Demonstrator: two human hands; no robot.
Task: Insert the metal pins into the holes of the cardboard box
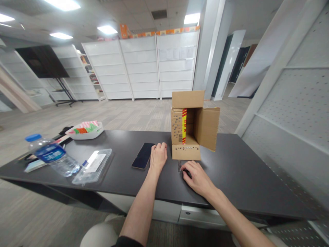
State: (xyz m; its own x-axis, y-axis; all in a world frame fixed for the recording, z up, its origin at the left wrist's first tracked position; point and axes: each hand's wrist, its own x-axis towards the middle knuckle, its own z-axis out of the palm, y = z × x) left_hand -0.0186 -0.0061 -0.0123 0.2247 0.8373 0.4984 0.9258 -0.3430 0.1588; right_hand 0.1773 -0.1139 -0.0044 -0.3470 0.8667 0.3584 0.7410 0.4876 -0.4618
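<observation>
My left hand [158,156] rests on the dark desk with its fingers curled together, just right of a black phone [143,156] and overlapping its edge. What lies under those fingers, if anything, is hidden. My right hand [197,175] is curled over a small black object [187,173], mostly covered by the fingers. Several thin metal pieces [179,166] lie by its fingertips. Beyond both hands stands an open cardboard box [177,127], its opening toward me, with a red-and-yellow strip. Its flaps spread up, down and right; small dark spots dot its left side and lower flap.
On the desk [231,164] to the left are a clear plastic case [94,166], a tilted water bottle [52,154] with a blue cap, and a white tray [88,134] of colourful packets. A perforated white panel [303,103] rises at the right.
</observation>
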